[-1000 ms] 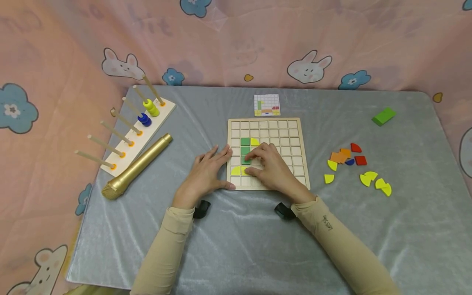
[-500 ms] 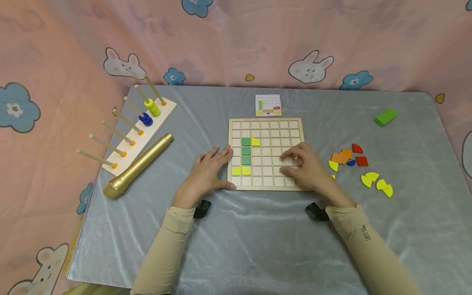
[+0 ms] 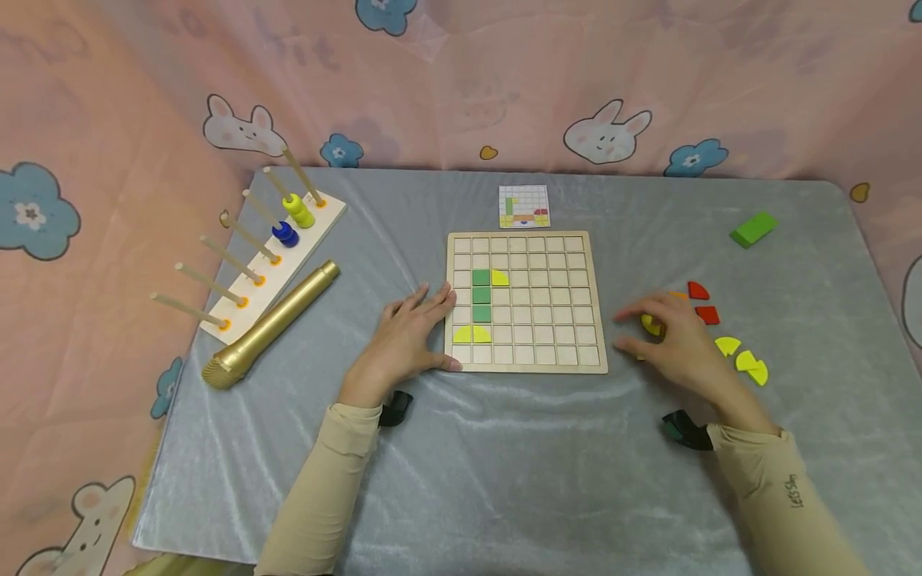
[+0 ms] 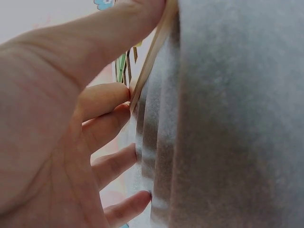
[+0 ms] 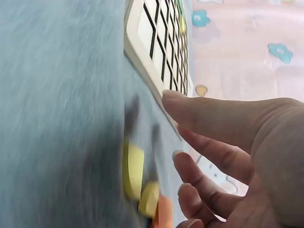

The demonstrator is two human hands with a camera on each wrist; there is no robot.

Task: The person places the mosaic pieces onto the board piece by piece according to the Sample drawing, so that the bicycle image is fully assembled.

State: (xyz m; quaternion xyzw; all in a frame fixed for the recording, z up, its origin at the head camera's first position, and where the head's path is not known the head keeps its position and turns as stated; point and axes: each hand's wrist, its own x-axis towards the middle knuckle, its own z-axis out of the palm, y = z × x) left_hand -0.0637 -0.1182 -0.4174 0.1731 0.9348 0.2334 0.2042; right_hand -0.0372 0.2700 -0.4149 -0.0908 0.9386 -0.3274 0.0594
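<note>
Right hand (image 3: 680,340) is moving from the board (image 3: 537,316) to the loose pieces (image 3: 727,345), right of frame; thumb and fingers are standing wide, gripping nothing visible, hiding several pieces. Left hand (image 3: 399,340) is remaining at the board's left edge, fingers spread. The board is lying at centre, card (image 3: 524,206) above; microphone (image 3: 270,324) and rack (image 3: 268,274) are occupying the left.

Your gray-clothed table (image 3: 461,480) carries a gridded board (image 3: 543,300), card (image 3: 524,206), peg stand (image 3: 274,274) and microphone (image 3: 277,320). To your right lie colored pieces (image 3: 727,345) and a green block (image 3: 753,230).
</note>
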